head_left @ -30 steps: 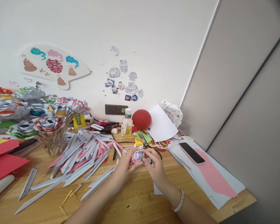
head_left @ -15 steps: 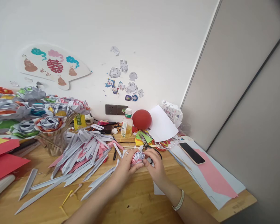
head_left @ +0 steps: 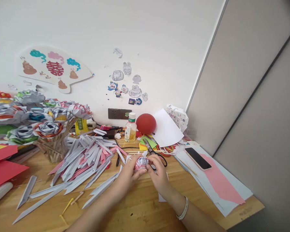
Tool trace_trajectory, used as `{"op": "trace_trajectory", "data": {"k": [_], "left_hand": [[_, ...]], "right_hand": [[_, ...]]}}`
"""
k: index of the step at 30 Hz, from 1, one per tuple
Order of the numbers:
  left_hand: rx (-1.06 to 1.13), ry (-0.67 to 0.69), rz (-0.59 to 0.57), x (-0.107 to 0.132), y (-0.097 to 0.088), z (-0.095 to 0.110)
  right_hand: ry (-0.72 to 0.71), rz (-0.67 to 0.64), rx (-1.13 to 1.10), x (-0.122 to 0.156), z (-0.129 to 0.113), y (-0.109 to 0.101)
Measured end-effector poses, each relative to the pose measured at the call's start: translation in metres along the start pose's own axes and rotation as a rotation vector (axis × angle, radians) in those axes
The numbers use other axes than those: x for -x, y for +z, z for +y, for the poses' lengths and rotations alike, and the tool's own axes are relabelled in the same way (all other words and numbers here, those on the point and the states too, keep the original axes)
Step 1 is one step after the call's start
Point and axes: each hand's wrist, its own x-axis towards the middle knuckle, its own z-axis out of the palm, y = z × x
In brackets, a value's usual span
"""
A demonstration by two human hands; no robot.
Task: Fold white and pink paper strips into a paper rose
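Between my two hands is a small folded paper flower (head_left: pixel 141 163), white with pink at its lower left. My left hand (head_left: pixel 129 172) is closed round its left side, the thumb along the lower edge. Fingers and thumb of my right hand (head_left: pixel 159 172) pinch the flower's right edge. Just behind my right hand lie black-handled scissors (head_left: pixel 149 147), partly covered by it. To the left spreads a pile of folded white and pink paper strips (head_left: pixel 88 158).
A vase of paper flowers (head_left: pixel 54 149) stands at the left, near red paper (head_left: pixel 7 172). Behind are a drink bottle (head_left: pixel 130 129), a red balloon (head_left: pixel 146 123) and a white sheet (head_left: pixel 168 129). A phone (head_left: pixel 198 158) lies on paper sheets at right, by the table's edge.
The whole view has shifted slightly, so things appear a little further left. Both hands keep hold of the paper flower, with hardly any change in the fingers.
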Motion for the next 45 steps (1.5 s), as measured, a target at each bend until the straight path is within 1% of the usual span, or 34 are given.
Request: {"op": "trace_trajectory", "data": {"k": [5,7,9,11,13,16,18,22,24,29,31,33,35,37,41,43,45], "left_hand": [[0.04,0.006,-0.024,0.0,-0.002,0.004],[0.072,0.007,-0.055,0.002,-0.001,0.008],[0.108,-0.011,-0.11,0.004,0.0,0.012],[0.118,-0.042,-0.161,0.008,0.001,0.015],[0.091,-0.067,-0.191,0.01,0.001,0.016],[0.032,-0.088,-0.205,0.01,0.002,0.012],[0.002,-0.075,-0.21,0.01,0.002,0.008],[-0.087,0.015,-0.21,0.008,0.002,0.003],[-0.107,0.021,-0.225,0.008,0.001,0.001],[-0.03,-0.034,-0.273,0.006,0.002,-0.005],[0.015,-0.098,-0.26,0.005,0.003,-0.006],[0.045,-0.145,-0.223,0.003,0.004,-0.007],[0.079,-0.155,-0.207,0.001,0.005,-0.007],[0.138,-0.179,-0.219,-0.002,0.005,-0.008],[0.321,-0.311,-0.196,-0.005,0.004,-0.008],[0.375,-0.358,-0.215,-0.006,0.003,-0.007],[0.39,-0.4,-0.255,-0.006,0.002,-0.006]], "right_hand": [[0.104,-0.059,-0.173,-0.004,0.0,-0.002],[0.202,-0.035,-0.268,-0.006,0.0,-0.005],[0.342,-0.023,-0.348,-0.009,0.0,-0.007],[0.467,-0.07,-0.394,-0.012,0.0,-0.01],[0.523,-0.138,-0.42,-0.015,0.0,-0.012],[0.506,-0.202,-0.453,-0.018,0.001,-0.015],[0.501,-0.237,-0.442,-0.019,0.002,-0.017],[0.458,-0.264,-0.278,-0.019,0.009,-0.019],[0.408,-0.273,-0.168,-0.018,0.011,-0.019],[0.311,-0.32,0.002,-0.017,0.016,-0.017],[0.266,-0.314,0.085,-0.016,0.018,-0.016],[0.224,-0.298,0.151,-0.015,0.02,-0.015],[0.228,-0.304,0.137,-0.014,0.022,-0.014],[0.285,-0.326,0.043,-0.013,0.023,-0.012],[0.401,-0.356,-0.192,-0.012,0.02,-0.009],[0.414,-0.361,-0.241,-0.011,0.019,-0.008],[0.396,-0.352,-0.223,-0.009,0.018,-0.007]]}}
